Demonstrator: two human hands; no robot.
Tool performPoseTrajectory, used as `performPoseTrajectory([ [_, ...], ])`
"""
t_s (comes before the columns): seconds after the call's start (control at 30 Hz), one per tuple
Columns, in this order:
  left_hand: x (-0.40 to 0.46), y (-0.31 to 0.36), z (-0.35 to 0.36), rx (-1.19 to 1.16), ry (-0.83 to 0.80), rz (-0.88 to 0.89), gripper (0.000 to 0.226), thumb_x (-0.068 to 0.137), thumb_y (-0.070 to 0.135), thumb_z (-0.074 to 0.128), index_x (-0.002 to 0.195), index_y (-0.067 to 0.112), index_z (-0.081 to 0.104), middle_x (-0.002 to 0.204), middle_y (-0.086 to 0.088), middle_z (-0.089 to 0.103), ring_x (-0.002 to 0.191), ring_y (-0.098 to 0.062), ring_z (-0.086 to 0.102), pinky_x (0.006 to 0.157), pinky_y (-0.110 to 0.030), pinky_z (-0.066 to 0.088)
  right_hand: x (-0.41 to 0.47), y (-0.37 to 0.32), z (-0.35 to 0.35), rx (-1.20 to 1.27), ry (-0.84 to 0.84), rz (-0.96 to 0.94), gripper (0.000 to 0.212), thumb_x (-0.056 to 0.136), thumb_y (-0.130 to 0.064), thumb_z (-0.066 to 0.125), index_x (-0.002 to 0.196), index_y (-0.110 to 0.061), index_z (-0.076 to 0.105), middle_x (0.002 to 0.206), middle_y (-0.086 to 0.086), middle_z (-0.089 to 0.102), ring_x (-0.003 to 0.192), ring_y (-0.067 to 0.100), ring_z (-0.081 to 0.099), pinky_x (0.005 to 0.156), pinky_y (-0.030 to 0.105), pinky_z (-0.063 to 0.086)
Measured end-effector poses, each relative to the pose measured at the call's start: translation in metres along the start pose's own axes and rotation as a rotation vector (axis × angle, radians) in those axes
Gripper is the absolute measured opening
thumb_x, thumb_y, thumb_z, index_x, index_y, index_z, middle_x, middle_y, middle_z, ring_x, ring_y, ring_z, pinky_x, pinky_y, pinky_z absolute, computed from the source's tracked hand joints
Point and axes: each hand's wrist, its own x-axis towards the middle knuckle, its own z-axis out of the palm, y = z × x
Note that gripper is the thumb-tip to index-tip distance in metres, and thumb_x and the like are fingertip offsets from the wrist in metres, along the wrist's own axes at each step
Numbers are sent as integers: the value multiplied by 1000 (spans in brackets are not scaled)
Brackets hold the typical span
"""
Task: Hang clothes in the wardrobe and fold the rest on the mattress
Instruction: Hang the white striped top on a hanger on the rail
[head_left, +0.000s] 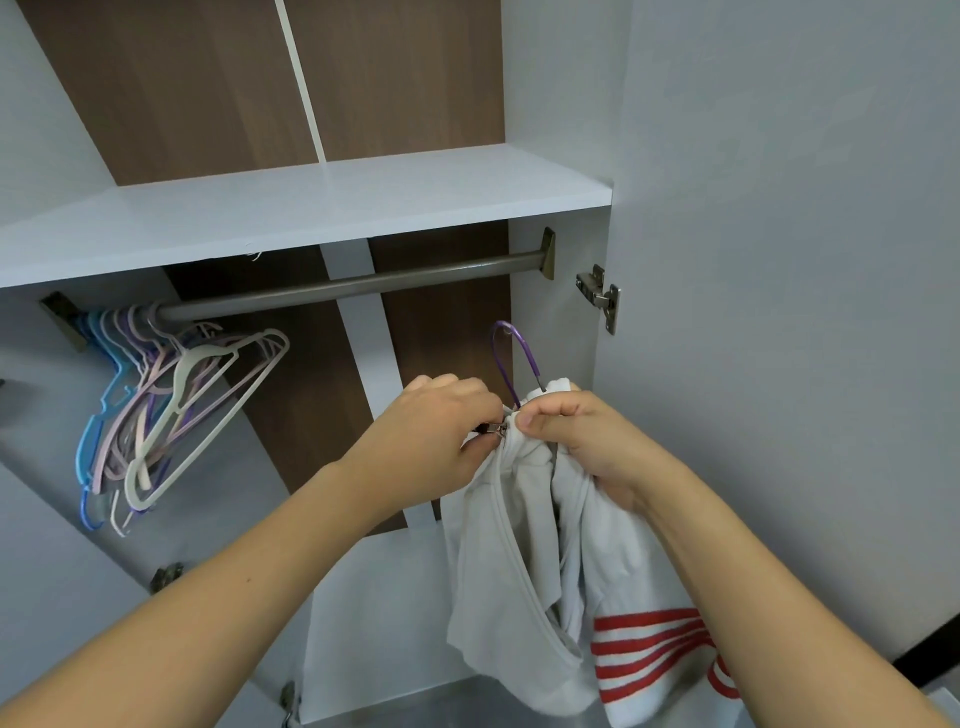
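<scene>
Head view, looking up into an open wardrobe with white walls and a brown wood-grain back. Two bare arms reach forward from the bottom of the frame. The left hand has its grip closed, fingers pinching a small metal zipper pull at the top of a pale grey garment. The right hand is also closed, its fingers and thumb curled around the bunched collar of that same garment, just beside the left hand. A purple hanger hook rises out of the collar between the two hands; it is in the air, below the rail and not on it. The garment hangs down from the hands, with red and white stripes showing at its lower right. A grey metal rail runs across under a white shelf. At the rail's left end hangs a bunch of bare hangers in blue, pink, lilac and cream. A metal door hinge sits on the right wall.
</scene>
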Motion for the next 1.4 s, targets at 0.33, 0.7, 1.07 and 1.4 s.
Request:
performPoseTrajectory([
  [0.33,-22,18,6,380,-100,171,20,85,24,71,102,16,66,60,0,42,53,-14,31,63,-31,29,15,-4,10,29,255,0,21,90,-8,67,72,-14,73,118,11,54,93,20,61,79,23,52],
  [0.7,-2,-1,-8,-579,-256,-601,44,89,61,56,89,18,65,83,-1,66,70,-14,65,63,-23,54,31,-34,16,116,168,-69,20,93,-15,65,75,-18,75,74,2,71,79,20,69,75,33,57],
  [1.07,-2,-7,-16,-1566,210,-1018,30,94,21,67,113,-2,63,92,-18,72,76,-29,74,71,-38,62,15,0,27,-190,352,-220,27,75,-51,75,62,-27,75,96,-3,52,91,-17,45,78,13,41],
  [1.4,7,15,-20,-1268,264,-972,20,91,15,61,80,-2,66,63,-10,63,54,-15,65,60,-28,61,3,0,31,-252,198,-106,53,75,-66,68,57,-18,53,100,-2,43,98,1,45,71,19,36],
])
